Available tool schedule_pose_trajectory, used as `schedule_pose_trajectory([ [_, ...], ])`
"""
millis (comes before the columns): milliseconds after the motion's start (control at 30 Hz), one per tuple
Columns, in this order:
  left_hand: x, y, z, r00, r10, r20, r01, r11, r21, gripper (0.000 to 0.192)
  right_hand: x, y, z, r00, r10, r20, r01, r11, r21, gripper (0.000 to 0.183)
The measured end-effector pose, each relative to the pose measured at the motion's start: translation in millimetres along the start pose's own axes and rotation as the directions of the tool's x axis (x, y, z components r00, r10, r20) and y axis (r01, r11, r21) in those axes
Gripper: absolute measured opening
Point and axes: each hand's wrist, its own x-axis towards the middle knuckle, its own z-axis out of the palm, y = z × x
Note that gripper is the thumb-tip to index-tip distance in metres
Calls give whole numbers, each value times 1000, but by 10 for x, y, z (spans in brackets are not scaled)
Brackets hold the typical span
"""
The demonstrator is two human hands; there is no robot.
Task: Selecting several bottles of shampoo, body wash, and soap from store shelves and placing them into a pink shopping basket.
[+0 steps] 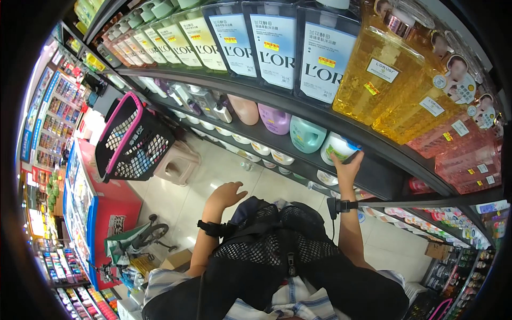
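Note:
On the second shelf, my right hand (347,166) reaches to a white bottle (335,149) with a green label and a blue part; thumb and fingers are spread against its near end. A mint-green bottle (307,134) stands just left of it, then a purple bottle (274,119) and a pinkish-beige bottle (243,109). My left hand (227,195) hangs over the floor beside my body, holding nothing, its fingers apart. Both wrists wear black straps.
Above are large pump bottles (272,50) and amber bottles (380,76) on the upper shelf (240,86). A black basket with a pink handle (140,140) rests on a beige plastic stool (180,164) at left. Behind are a red chest freezer (116,216) and a small bicycle (150,236).

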Motion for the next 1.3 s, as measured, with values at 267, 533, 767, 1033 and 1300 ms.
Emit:
schedule_pose_trajectory([
  [267,-393,-1117,1424,890,-438,127,415,893,173,48,-1235,1198,-504,618,362,698,-683,686,249,27],
  [533,-1300,-1474,3433,663,-569,487,260,-434,-862,32,-2623,2918,-918,-347,679,647,-351,546,-761,24],
  [767,-1516,-1156,3910,660,-651,376,403,-115,-908,34,-1838,2378,-205,-64,705,706,-414,625,-662,22],
  [1033,-1260,-1762,3421,614,-759,216,127,-175,-976,46,-1515,1593,1161,59,600,798,-428,737,-523,18],
  [1300,-1620,-2324,3877,541,-758,364,-69,-472,-879,36,-2347,234,2519,-268,417,869,-77,889,-451,22],
])
